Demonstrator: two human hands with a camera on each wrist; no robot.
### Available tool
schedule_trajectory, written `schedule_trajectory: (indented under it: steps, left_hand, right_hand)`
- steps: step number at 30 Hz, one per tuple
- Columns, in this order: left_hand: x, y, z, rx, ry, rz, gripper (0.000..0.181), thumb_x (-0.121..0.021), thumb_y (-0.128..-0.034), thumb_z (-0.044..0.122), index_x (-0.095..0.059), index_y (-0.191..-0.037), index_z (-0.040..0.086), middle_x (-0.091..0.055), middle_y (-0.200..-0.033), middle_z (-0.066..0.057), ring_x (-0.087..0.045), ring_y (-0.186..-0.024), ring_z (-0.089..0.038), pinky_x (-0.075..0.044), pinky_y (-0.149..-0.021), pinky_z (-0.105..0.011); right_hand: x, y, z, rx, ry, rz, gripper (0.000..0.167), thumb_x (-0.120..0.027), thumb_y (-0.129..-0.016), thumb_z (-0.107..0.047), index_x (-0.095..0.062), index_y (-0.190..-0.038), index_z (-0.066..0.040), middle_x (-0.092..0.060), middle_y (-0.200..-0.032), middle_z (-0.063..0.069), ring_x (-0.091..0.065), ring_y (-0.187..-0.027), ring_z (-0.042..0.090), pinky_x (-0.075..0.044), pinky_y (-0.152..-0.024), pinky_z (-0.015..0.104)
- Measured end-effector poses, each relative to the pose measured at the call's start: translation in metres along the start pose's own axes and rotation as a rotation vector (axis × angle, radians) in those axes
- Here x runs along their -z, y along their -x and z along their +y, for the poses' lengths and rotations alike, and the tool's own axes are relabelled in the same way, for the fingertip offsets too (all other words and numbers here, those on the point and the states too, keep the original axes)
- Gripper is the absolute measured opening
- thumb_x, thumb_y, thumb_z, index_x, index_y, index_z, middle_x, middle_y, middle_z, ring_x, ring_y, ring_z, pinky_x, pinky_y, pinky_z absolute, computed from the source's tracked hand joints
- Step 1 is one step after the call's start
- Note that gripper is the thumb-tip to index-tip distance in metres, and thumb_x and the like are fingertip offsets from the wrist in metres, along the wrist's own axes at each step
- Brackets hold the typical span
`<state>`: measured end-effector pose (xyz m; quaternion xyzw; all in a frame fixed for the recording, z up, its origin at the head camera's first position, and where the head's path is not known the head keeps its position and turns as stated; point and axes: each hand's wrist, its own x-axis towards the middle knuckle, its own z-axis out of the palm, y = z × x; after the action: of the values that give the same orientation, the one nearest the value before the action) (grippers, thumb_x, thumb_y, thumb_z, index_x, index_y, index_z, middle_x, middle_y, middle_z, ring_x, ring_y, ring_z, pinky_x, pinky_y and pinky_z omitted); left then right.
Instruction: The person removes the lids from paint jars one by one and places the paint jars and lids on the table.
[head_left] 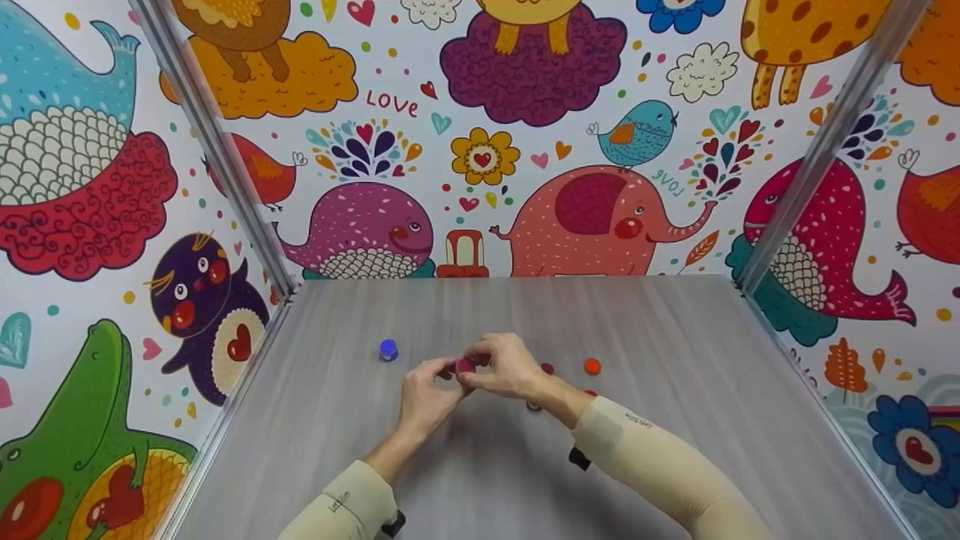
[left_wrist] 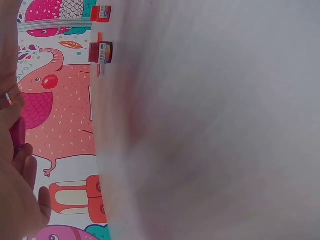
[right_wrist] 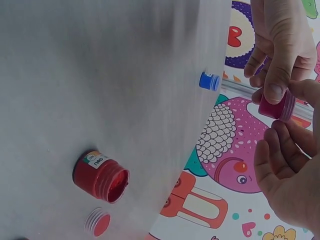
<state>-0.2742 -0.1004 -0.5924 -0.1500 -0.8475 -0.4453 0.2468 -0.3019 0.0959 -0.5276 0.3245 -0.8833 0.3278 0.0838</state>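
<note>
In front of me, above the table, my left hand [head_left: 431, 401] grips a small magenta paint jar [right_wrist: 271, 106], thumb laid along its side. The fingers of my right hand [head_left: 506, 367] pinch the jar at its ridged end. Whether that ridged end is a cap or the bare neck, I cannot tell. Left of both hands stands a small blue paint jar [head_left: 388, 350]. In the right wrist view, a red paint jar [right_wrist: 95, 175] shows its uncovered mouth, with a ridged round cap [right_wrist: 97, 222], red inside, lying near it.
Right of my right hand is an orange-topped paint jar [head_left: 592, 367]. A dark red round top [head_left: 547, 369] and a red piece [head_left: 590, 393] are partly hidden by the right forearm. Patterned walls [head_left: 480, 202] with metal corner posts [head_left: 217, 150] enclose the grey table [head_left: 337, 315].
</note>
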Motion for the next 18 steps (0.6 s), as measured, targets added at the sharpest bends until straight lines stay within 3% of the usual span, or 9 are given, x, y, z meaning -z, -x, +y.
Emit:
schedule_trajectory:
  steps: [10,16,18]
  left_hand:
    - [-0.009,-0.003,0.01,0.06,0.05,-0.034,0.03,-0.101,-0.0837,0.022,-0.085,-0.107,0.012,-0.084,-0.096,-0.002,-0.077,-0.089,-0.018,-0.064,-0.084,-0.036]
    - [-0.012,-0.005,0.016,0.091,0.094,-0.056,0.026,-0.099,-0.0847,0.017,-0.085,-0.106,0.011,-0.084,-0.094,-0.003,-0.076,-0.088,-0.018,-0.066,-0.085,-0.047]
    - [-0.012,-0.005,0.017,0.1,0.105,-0.073,0.025,-0.098,-0.0854,0.018,-0.085,-0.106,0.012,-0.084,-0.094,-0.002,-0.076,-0.089,-0.017,-0.065,-0.085,-0.041]
  right_hand:
    - [0.007,0.006,0.006,-0.013,0.003,0.029,0.02,-0.091,-0.094,-0.027,-0.088,-0.105,-0.011,-0.081,-0.096,0.005,-0.075,-0.086,0.018,-0.06,-0.074,0.026]
    - [0.012,0.009,0.009,-0.01,-0.031,0.033,0.018,-0.091,-0.093,-0.024,-0.088,-0.104,-0.01,-0.082,-0.096,0.005,-0.076,-0.087,0.022,-0.062,-0.075,0.027]
    - [0.015,0.01,0.01,-0.004,-0.043,0.028,0.019,-0.091,-0.092,-0.022,-0.088,-0.105,-0.009,-0.082,-0.096,0.007,-0.077,-0.087,0.026,-0.061,-0.075,0.026]
